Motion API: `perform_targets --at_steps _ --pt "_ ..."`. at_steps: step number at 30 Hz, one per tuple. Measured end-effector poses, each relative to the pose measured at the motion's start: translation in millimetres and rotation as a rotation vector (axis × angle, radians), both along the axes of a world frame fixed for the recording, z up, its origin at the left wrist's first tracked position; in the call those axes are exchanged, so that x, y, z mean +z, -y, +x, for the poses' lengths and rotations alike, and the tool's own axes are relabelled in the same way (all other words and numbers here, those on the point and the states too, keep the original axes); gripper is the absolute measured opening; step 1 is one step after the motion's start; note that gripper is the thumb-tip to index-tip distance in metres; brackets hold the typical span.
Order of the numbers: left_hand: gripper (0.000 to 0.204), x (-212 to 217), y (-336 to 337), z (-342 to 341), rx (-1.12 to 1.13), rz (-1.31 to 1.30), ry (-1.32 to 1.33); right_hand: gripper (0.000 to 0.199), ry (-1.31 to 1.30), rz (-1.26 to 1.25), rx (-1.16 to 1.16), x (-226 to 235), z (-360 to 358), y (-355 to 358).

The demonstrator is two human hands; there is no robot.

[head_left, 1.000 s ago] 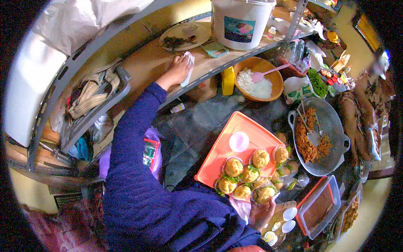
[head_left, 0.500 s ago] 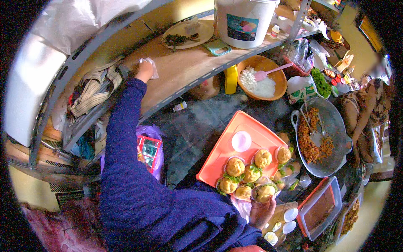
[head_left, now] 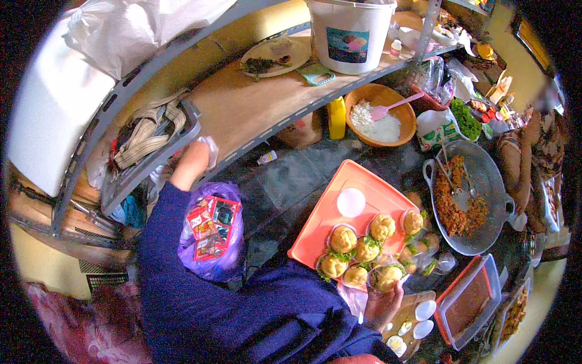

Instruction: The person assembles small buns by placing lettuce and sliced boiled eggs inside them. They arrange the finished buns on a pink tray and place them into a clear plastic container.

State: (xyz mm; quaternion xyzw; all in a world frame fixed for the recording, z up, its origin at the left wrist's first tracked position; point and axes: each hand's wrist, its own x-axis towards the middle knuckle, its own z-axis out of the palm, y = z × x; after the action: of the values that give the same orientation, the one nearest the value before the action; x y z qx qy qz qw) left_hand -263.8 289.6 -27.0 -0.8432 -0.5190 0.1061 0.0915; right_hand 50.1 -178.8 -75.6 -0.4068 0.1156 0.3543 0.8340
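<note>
At the shelf's front edge, my left hand (head_left: pixel 193 161) is closed on a thin whitish piece (head_left: pixel 211 151); I cannot tell whether it is plastic or tissue. My right hand (head_left: pixel 383 304) grips a filled bun (head_left: pixel 387 278) with green leaf showing, in what looks like a clear wrapper. It is held by the near edge of an orange tray or lid (head_left: pixel 324 209). Several more filled buns (head_left: pixel 344 239) sit there in pale paper cups, beside an unfilled white cup (head_left: pixel 351 202). Wrapped buns (head_left: pixel 426 244) lie to the right of the orange surface.
The shelf (head_left: pixel 227 100) bears a white bucket (head_left: pixel 351 36) and a plate of greens (head_left: pixel 291 54). A purple bag (head_left: pixel 188 255) of red packets lies below my left arm. At right are a pan of orange-brown filling (head_left: pixel 490 182), a wooden bowl (head_left: pixel 397 141) and a seated person (head_left: pixel 515 161).
My left hand has come back toward me and down to the shelf's edge, still with the whitish piece. The purple bag shows more fully. My right hand keeps its bun.
</note>
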Motion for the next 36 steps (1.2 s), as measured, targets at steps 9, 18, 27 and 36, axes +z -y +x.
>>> perform_targets --at_steps 9,18,27,36 --pt "0.022 53.6 -17.3 75.6 -0.339 0.035 0.475 0.046 0.016 0.017 0.042 -0.5 -1.5 0.9" --pt "0.020 -18.7 -106.7 290.7 -0.986 -0.154 0.760 0.052 0.074 -0.010 0.014 12.3 -10.2 5.9" --pt "0.031 5.0 -80.8 157.4 -0.821 -0.694 0.511 0.051 0.051 -0.025 0.027 3.9 -6.1 3.3" --pt "0.025 61.3 -31.8 93.3 -0.473 -0.322 0.285 0.047 0.017 -0.039 0.110 3.0 -1.1 -5.2"
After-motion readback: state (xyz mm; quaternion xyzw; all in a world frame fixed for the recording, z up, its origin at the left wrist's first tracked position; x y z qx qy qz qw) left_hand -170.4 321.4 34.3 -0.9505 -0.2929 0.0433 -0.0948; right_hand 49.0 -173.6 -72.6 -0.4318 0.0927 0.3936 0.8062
